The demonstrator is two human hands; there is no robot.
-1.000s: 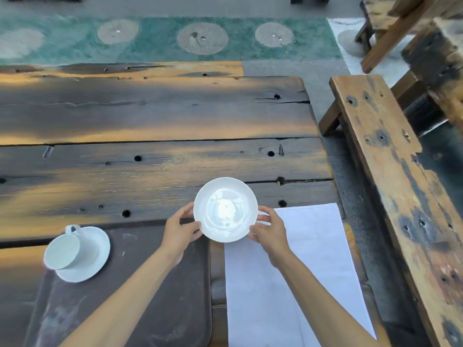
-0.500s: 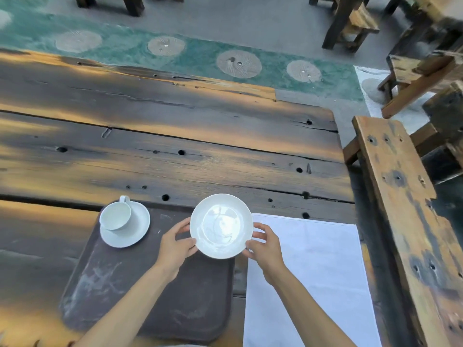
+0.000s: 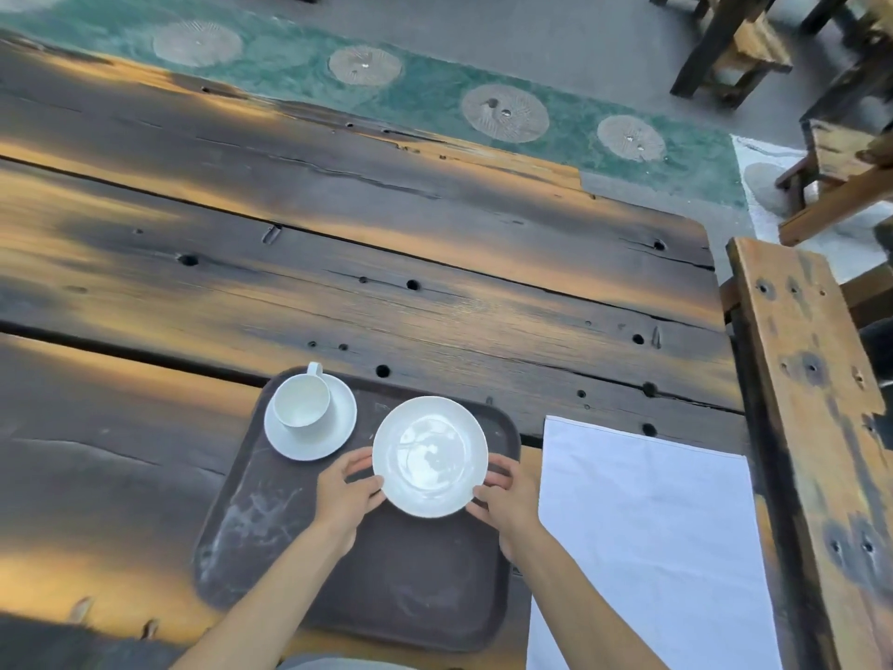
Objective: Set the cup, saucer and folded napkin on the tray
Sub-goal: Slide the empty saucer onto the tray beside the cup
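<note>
Holding a saucer [image 3: 429, 456] by its rim, fingers curled either side; cup [image 3: 302, 403] beyond left fingers sits on tray [image 3: 425, 582]; napkin [image 3: 647, 534] outside our right fingers remains.

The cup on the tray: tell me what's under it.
The cup stands on a white saucer, which lies on the dark tray's far left corner. The saucer's middle is covered by the cup.
</note>
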